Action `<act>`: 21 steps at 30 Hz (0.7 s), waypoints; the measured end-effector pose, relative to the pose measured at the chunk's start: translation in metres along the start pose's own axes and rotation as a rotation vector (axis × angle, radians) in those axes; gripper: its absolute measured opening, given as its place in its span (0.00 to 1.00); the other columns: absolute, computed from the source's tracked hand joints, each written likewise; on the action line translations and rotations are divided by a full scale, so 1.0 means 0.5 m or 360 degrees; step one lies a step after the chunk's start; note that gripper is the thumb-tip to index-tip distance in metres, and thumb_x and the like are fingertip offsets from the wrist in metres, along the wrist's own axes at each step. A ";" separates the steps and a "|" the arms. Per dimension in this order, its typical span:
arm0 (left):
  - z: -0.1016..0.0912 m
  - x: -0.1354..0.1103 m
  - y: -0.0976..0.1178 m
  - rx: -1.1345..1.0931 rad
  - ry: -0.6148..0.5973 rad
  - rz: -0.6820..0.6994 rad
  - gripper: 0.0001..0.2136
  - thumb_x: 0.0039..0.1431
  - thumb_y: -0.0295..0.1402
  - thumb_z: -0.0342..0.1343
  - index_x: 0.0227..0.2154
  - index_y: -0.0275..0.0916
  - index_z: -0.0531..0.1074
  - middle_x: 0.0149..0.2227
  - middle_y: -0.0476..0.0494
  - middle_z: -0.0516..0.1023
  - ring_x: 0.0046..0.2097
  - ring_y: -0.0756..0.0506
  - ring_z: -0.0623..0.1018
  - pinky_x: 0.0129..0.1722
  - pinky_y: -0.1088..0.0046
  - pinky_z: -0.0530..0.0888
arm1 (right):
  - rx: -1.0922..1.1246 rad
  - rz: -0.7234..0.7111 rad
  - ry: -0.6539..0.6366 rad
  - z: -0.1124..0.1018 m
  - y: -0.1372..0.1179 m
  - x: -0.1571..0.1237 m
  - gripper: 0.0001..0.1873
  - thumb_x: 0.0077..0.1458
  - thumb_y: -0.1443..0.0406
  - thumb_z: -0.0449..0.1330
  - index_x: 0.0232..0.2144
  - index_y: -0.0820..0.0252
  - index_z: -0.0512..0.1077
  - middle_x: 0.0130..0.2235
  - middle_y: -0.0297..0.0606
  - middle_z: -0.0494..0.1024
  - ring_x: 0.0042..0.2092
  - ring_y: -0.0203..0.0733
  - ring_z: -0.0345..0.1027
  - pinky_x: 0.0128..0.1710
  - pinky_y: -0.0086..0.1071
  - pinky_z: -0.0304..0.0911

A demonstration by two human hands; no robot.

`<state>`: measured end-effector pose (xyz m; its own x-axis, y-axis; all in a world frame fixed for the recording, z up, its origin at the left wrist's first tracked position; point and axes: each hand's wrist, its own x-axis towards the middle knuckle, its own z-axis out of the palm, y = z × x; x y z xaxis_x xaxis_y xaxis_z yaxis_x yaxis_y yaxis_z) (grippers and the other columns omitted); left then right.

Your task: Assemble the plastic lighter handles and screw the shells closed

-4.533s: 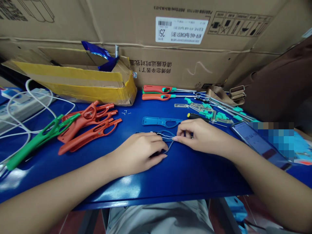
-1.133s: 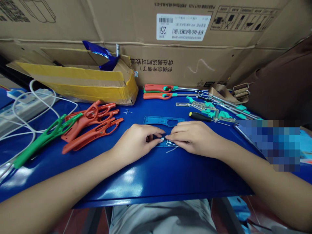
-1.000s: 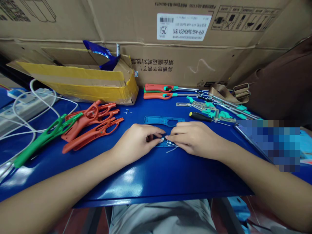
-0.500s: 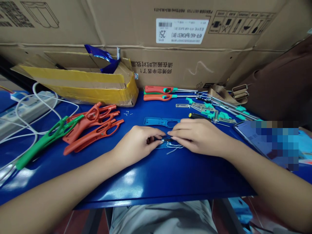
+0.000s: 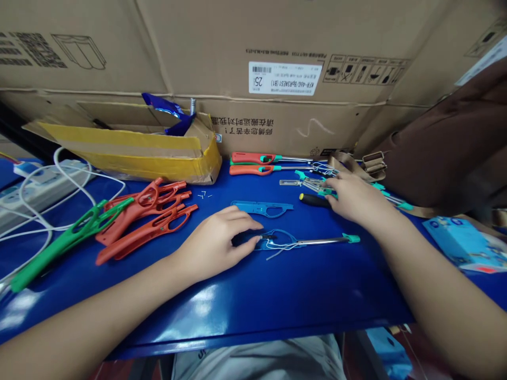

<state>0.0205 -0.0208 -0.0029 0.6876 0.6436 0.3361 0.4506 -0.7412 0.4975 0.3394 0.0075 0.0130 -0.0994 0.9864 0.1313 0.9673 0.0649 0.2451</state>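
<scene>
My left hand (image 5: 222, 237) pinches the handle end of a blue lighter half-shell (image 5: 283, 232), lying on the blue table. White wires and a small black part (image 5: 268, 237) sit in this shell, and a metal lighter tube (image 5: 322, 241) with a teal tip runs out to the right. The matching blue half-shell (image 5: 261, 208) lies just behind. My right hand (image 5: 352, 195) is over a pile of clear and teal lighter parts (image 5: 312, 183), thumb and fingers apart around them; its far fingertips are partly hidden. A black screwdriver handle (image 5: 315, 200) with a yellow end lies beside it.
Red and green lighter shells (image 5: 146, 211) are heaped at left, near a power strip (image 5: 47, 182) with white cables. Assembled lighters (image 5: 253, 169) lie at the back. Behind stand a yellow-taped carton (image 5: 130, 153) and a large cardboard box (image 5: 190, 47). Tiny screws (image 5: 204, 195) lie mid-table.
My right hand has left the blue lighter and moved right and back to the clear and teal parts, uncovering the metal tube. My left hand stays at the shell. The view has shifted slightly.
</scene>
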 end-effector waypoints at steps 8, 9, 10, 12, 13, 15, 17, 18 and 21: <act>0.005 -0.001 -0.005 0.0032 -0.0152 0.0051 0.10 0.67 0.33 0.57 0.46 0.39 0.79 0.45 0.41 0.81 0.47 0.42 0.77 0.50 0.62 0.74 | 0.0283 0.0159 -0.0108 0.000 0.008 0.024 0.10 0.55 0.66 0.62 0.40 0.57 0.80 0.47 0.46 0.80 0.46 0.54 0.75 0.37 0.40 0.68; 0.007 -0.001 -0.006 0.0031 -0.0161 0.0049 0.10 0.67 0.33 0.57 0.46 0.39 0.79 0.46 0.41 0.81 0.47 0.42 0.77 0.50 0.62 0.74 | 0.0295 0.0166 -0.0112 0.002 0.009 0.026 0.09 0.55 0.66 0.62 0.39 0.57 0.80 0.45 0.44 0.81 0.45 0.53 0.75 0.36 0.40 0.67; 0.008 -0.002 -0.007 0.0027 -0.0168 0.0051 0.10 0.67 0.33 0.56 0.47 0.39 0.79 0.46 0.41 0.81 0.47 0.42 0.77 0.50 0.62 0.74 | 0.0309 0.0172 -0.0112 0.003 0.011 0.027 0.08 0.55 0.67 0.62 0.37 0.56 0.80 0.44 0.43 0.81 0.43 0.52 0.76 0.35 0.39 0.67; 0.010 -0.002 -0.009 0.0022 -0.0177 0.0053 0.10 0.67 0.33 0.56 0.48 0.39 0.79 0.45 0.41 0.81 0.48 0.42 0.78 0.51 0.63 0.74 | 0.0331 0.0182 -0.0093 0.002 0.013 0.027 0.07 0.54 0.68 0.61 0.33 0.56 0.80 0.42 0.43 0.82 0.41 0.52 0.76 0.33 0.38 0.65; 0.010 -0.002 -0.010 0.0020 -0.0182 0.0055 0.10 0.68 0.33 0.56 0.48 0.39 0.78 0.45 0.41 0.81 0.48 0.42 0.78 0.51 0.63 0.74 | 0.0338 0.0182 -0.0069 0.000 0.014 0.026 0.07 0.54 0.68 0.60 0.31 0.56 0.80 0.42 0.43 0.82 0.41 0.52 0.75 0.33 0.38 0.65; 0.011 -0.003 -0.013 0.0017 -0.0187 0.0058 0.10 0.68 0.32 0.56 0.48 0.39 0.78 0.44 0.42 0.82 0.47 0.42 0.78 0.50 0.63 0.74 | 0.0350 0.0170 0.0001 -0.007 0.014 0.024 0.08 0.56 0.68 0.59 0.31 0.57 0.79 0.43 0.45 0.80 0.41 0.51 0.74 0.32 0.37 0.63; 0.010 -0.003 -0.014 0.0012 -0.0184 0.0056 0.10 0.67 0.31 0.56 0.47 0.39 0.79 0.44 0.42 0.82 0.47 0.43 0.78 0.49 0.64 0.75 | 0.0442 0.0157 0.0148 -0.016 0.011 0.023 0.07 0.56 0.67 0.59 0.31 0.58 0.78 0.42 0.45 0.79 0.39 0.49 0.73 0.33 0.38 0.63; 0.010 -0.004 -0.013 0.0006 -0.0175 0.0056 0.10 0.67 0.30 0.56 0.47 0.39 0.79 0.44 0.42 0.82 0.47 0.43 0.78 0.49 0.65 0.75 | 0.0549 0.0147 0.0238 -0.020 0.006 0.022 0.06 0.56 0.67 0.59 0.31 0.59 0.77 0.40 0.44 0.79 0.37 0.47 0.72 0.33 0.38 0.63; 0.007 -0.004 -0.006 -0.0043 -0.0100 0.0013 0.11 0.65 0.30 0.57 0.48 0.38 0.79 0.44 0.42 0.82 0.46 0.44 0.78 0.48 0.66 0.75 | 0.1216 0.0060 0.0369 -0.034 -0.024 0.014 0.05 0.57 0.64 0.61 0.31 0.59 0.74 0.32 0.39 0.75 0.33 0.42 0.69 0.33 0.36 0.64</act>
<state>0.0196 -0.0206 -0.0081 0.7260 0.6238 0.2895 0.4302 -0.7404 0.5165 0.3231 0.0111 0.0271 -0.0279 0.9388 0.3434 0.8550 0.2004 -0.4783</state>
